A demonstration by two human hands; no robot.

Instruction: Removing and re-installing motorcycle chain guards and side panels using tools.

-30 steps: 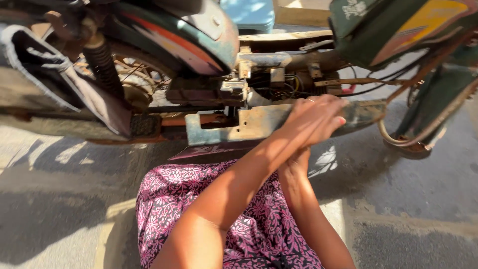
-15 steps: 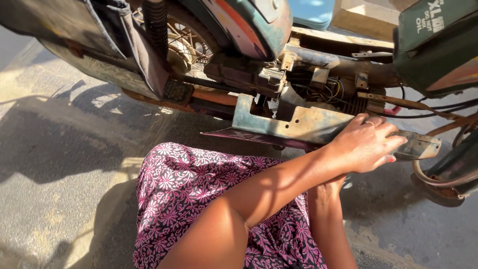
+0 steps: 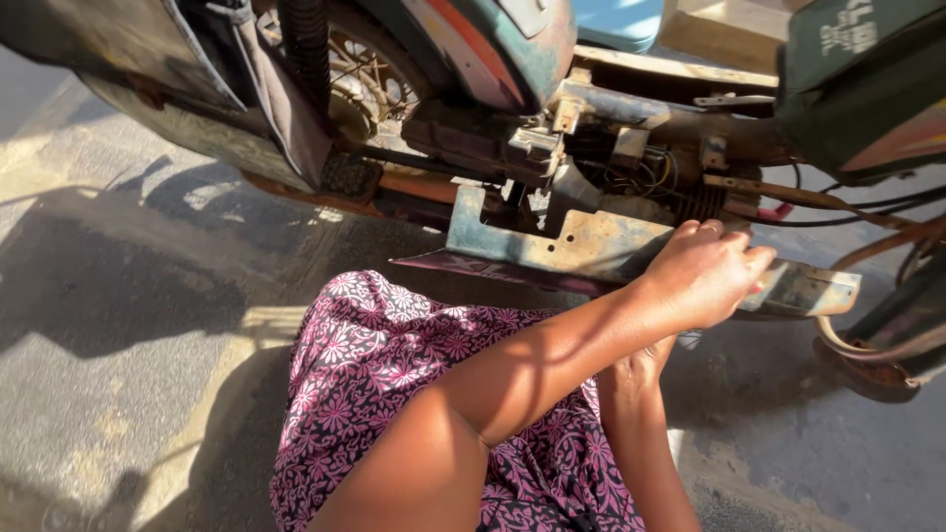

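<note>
Sunlit concrete ground [image 3: 128, 394] lies under an old motorbike [image 3: 512, 59]; low on its frame, a rusty, paint-worn metal plate [image 3: 581, 241] juts out toward the person's patterned lap [image 3: 394, 345]; the left hand [image 3: 705, 276] curls closed over the plate's upper edge; the right hand [image 3: 636, 369] sits beneath it, mostly hidden, so its grip cannot be told; this looks like steadying or working the plate; any next move calls for firm support underneath, near exposed wiring [image 3: 650, 177].
</note>
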